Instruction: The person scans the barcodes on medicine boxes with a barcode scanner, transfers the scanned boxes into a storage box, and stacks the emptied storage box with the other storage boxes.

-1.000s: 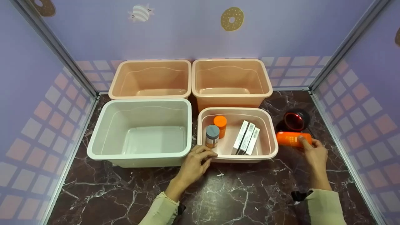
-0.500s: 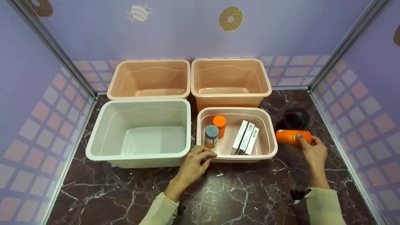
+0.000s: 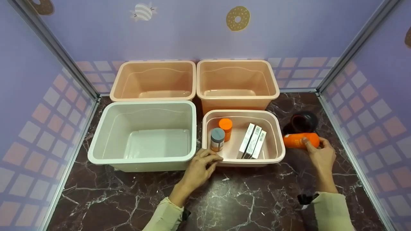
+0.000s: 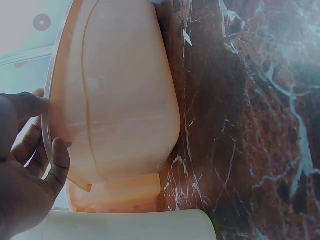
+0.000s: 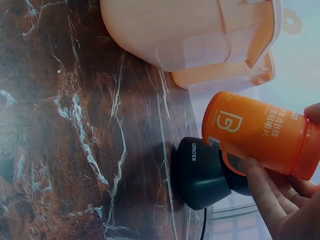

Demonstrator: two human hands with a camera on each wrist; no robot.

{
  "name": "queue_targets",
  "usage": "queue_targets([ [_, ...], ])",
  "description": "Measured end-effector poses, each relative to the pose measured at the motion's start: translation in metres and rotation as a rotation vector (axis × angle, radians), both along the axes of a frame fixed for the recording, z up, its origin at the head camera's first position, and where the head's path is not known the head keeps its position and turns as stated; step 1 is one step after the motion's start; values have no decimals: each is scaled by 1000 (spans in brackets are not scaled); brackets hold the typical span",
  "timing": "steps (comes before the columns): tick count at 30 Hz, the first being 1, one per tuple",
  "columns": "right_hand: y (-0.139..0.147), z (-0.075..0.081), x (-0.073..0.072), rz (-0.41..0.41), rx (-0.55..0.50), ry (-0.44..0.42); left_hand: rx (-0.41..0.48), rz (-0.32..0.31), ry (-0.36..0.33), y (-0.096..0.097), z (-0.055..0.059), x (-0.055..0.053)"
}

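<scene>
My right hand (image 3: 323, 158) grips an orange vitamin bottle (image 3: 293, 141) lying sideways, right of the small pale pink bin (image 3: 244, 160). In the right wrist view, the printed label of the bottle (image 5: 245, 125) faces the camera, close by a black scanner (image 5: 200, 175) on the tabletop. My left hand (image 3: 198, 168) pinches the near left rim of the pale pink bin; thumb and fingers lie on either side of that rim in the left wrist view. Inside the bin are an orange-capped bottle (image 3: 225, 125), a grey-capped bottle (image 3: 217, 136) and several slim white boxes (image 3: 252, 141).
A pale green bin (image 3: 141, 160) stands left of the pink one. Two peach bins (image 3: 154, 98) are behind, against the purple back wall (image 3: 192, 29). Side walls close in the dark marble-look table (image 3: 244, 202). A cable (image 5: 204, 225) runs from the scanner.
The scanner's red glow, seen a second ago, is out. The orange bottle has turned in my right hand and shifted slightly, its printing moving round. My left hand stays on the rim.
</scene>
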State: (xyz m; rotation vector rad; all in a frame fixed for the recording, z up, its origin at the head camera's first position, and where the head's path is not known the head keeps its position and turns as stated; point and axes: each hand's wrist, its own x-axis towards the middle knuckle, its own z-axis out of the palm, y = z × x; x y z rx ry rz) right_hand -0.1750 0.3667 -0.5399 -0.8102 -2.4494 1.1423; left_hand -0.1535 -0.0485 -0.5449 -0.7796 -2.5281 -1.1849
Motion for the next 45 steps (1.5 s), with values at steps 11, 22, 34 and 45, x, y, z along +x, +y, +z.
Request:
queue_targets([
  [11,-2,1,1,18,-18,32,-3,4,-9,0,-1,0],
  [22,-5,1,-2,8,-20,46,6,-2,0,0,-1,0],
  [34,-5,1,-4,39,-63,32,7,-12,12,1,1,-1],
  [45,-3,0,-4,22,-16,-5,4,-3,-8,1,-1,0],
])
